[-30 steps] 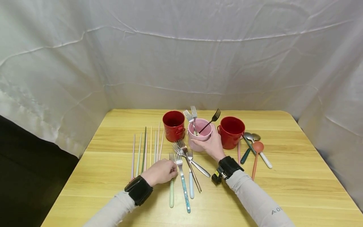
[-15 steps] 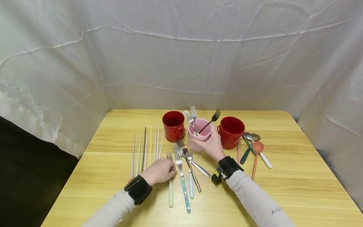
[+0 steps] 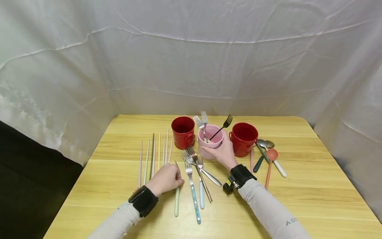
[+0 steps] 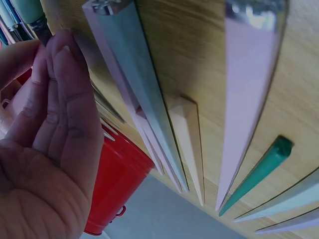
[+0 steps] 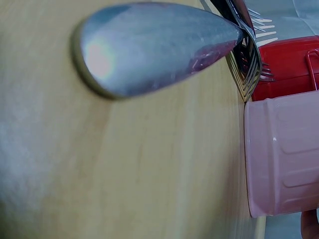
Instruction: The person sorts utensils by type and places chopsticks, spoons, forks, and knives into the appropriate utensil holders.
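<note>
My left hand (image 3: 167, 177) pinches a fork with a pale green handle (image 3: 177, 203) at its neck, thumb against fingers in the left wrist view. The fork stands almost edge-on and its tines are mostly hidden behind the hand. My right hand (image 3: 224, 153) grips the side of a pink bucket (image 3: 204, 152). Two silver-headed forks (image 3: 199, 122) and a black fork (image 3: 227, 121) lean inside that bucket. Right of the left hand lies a pile of forks: one with a teal handle (image 3: 195, 205), one with a light blue handle (image 3: 202, 197), and a copper-coloured one (image 3: 206, 189).
Red buckets flank the pink one, one to the left (image 3: 182, 134) and one to the right (image 3: 244, 141). Several chopsticks (image 3: 151, 156) lie at the left. Spoons, among them an orange spoon (image 3: 271, 155), lie at the right. A grey curtain (image 3: 191, 73) hangs behind the table.
My left hand has shifted a little left with the pale green fork, which has turned from flat to nearly edge-on. The right hand and pink bucket stay put.
</note>
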`<state>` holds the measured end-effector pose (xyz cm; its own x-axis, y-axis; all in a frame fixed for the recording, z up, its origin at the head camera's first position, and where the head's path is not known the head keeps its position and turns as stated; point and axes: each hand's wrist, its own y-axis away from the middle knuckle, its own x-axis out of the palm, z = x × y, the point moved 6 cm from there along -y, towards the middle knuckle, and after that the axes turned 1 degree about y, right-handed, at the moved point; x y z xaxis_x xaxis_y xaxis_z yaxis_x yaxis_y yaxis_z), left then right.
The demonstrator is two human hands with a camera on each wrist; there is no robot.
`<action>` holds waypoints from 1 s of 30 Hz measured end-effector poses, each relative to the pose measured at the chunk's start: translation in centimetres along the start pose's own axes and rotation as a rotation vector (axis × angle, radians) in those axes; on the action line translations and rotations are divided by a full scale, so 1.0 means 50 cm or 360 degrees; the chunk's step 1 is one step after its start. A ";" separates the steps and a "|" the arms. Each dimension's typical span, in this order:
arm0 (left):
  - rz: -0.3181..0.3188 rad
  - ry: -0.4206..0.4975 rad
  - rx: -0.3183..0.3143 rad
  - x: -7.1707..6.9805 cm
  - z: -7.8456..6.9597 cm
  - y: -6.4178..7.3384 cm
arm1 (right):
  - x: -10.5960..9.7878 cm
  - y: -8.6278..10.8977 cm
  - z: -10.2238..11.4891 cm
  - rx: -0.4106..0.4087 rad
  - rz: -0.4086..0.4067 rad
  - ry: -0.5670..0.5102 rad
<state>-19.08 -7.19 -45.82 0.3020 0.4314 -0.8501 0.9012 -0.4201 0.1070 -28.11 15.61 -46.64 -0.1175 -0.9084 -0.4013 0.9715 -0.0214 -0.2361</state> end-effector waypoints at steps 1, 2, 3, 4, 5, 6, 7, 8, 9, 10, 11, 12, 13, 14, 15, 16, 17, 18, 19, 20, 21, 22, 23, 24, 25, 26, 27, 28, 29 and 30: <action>-0.0001 -0.0004 0.0001 0.000 0.000 0.000 | 0.000 0.000 -0.001 -0.0001 -0.0002 0.0000; 0.0004 -0.0009 0.0003 0.000 0.000 0.000 | 0.000 0.000 -0.001 -0.0001 -0.0003 -0.0001; 0.0012 -0.0009 0.0003 0.001 0.000 0.000 | 0.000 0.000 -0.001 -0.0001 -0.0003 -0.0001; 0.0018 -0.0012 0.0006 0.002 -0.001 -0.001 | 0.000 0.000 -0.001 0.0000 -0.0002 -0.0001; 0.0024 -0.0017 0.0010 0.002 -0.002 -0.001 | 0.000 0.000 -0.001 0.0001 0.0000 -0.0001; 0.0032 -0.0019 0.0010 0.003 -0.002 -0.001 | 0.000 0.001 0.000 0.0002 0.0002 -0.0003; 0.0039 -0.0022 0.0012 0.004 -0.002 -0.002 | -0.001 0.001 0.001 0.0003 0.0003 -0.0003; 0.0044 -0.0023 0.0013 0.004 -0.002 -0.002 | -0.001 0.001 0.001 0.0003 0.0005 -0.0004; 0.0047 -0.0023 0.0015 0.005 -0.003 -0.003 | -0.001 0.002 0.002 0.0003 0.0007 -0.0004; 0.0046 -0.0025 0.0014 0.006 -0.003 -0.003 | -0.001 0.002 0.003 0.0001 0.0008 -0.0006; 0.0045 -0.0025 0.0014 0.006 -0.002 -0.003 | -0.001 0.002 0.004 0.0001 0.0008 -0.0007; 0.0041 -0.0024 0.0015 0.006 -0.002 -0.003 | -0.001 0.002 0.004 0.0000 0.0007 -0.0006; 0.0035 -0.0024 0.0017 0.005 -0.002 -0.003 | 0.000 0.001 0.004 0.0000 0.0007 -0.0006; 0.0028 -0.0027 0.0022 0.004 -0.002 -0.003 | 0.000 0.001 0.004 -0.0001 0.0008 -0.0008; 0.0019 -0.0027 0.0025 0.004 -0.001 -0.002 | 0.000 0.001 0.004 -0.0003 0.0010 -0.0009; 0.0009 -0.0026 0.0031 0.002 -0.001 -0.001 | 0.000 0.001 0.004 -0.0005 0.0010 -0.0010; 0.0000 -0.0023 0.0034 0.000 -0.001 0.000 | 0.000 0.000 0.003 -0.0006 0.0009 -0.0009; -0.0011 -0.0021 0.0038 -0.002 -0.002 0.001 | 0.000 0.000 0.003 -0.0009 0.0010 -0.0011; -0.0025 -0.0015 0.0045 -0.005 -0.002 0.001 | -0.001 -0.001 0.003 -0.0012 0.0009 -0.0014; -0.0042 -0.0006 0.0050 -0.008 -0.003 0.002 | -0.001 -0.001 0.002 -0.0013 0.0008 -0.0015; -0.0060 0.0010 0.0050 -0.011 -0.003 0.002 | -0.001 -0.001 0.002 -0.0016 0.0007 -0.0016; -0.0079 0.0028 0.0050 -0.014 -0.003 0.002 | -0.002 -0.001 0.002 -0.0018 0.0006 -0.0018; -0.0099 0.0051 0.0044 -0.017 -0.003 0.002 | -0.002 0.000 0.002 -0.0019 0.0006 -0.0020; -0.0124 0.0069 0.0047 -0.020 -0.003 0.002 | -0.002 0.000 0.002 -0.0020 0.0007 -0.0021; -0.0142 0.0089 0.0045 -0.022 -0.002 0.002 | -0.002 0.000 0.002 -0.0019 0.0006 -0.0018; -0.0157 0.0119 0.0039 -0.024 -0.002 0.001 | -0.002 0.000 0.002 -0.0020 0.0007 -0.0017; -0.0173 0.0148 0.0034 -0.024 -0.001 0.000 | -0.002 0.000 0.002 -0.0019 0.0008 -0.0016; -0.0184 0.0189 0.0027 -0.025 0.000 -0.001 | -0.001 0.001 0.002 -0.0018 0.0008 -0.0014; -0.0195 0.0238 0.0019 -0.025 0.002 -0.001 | -0.001 0.001 0.001 -0.0016 0.0008 -0.0013; -0.0206 0.0287 0.0014 -0.025 0.003 -0.003 | -0.001 0.001 0.001 -0.0015 0.0008 -0.0013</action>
<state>-19.63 -7.80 -44.82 0.2352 0.6176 -0.7505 0.9336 -0.3583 -0.0023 -28.06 15.65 -46.57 -0.1109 -0.9118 -0.3953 0.9700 -0.0128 -0.2427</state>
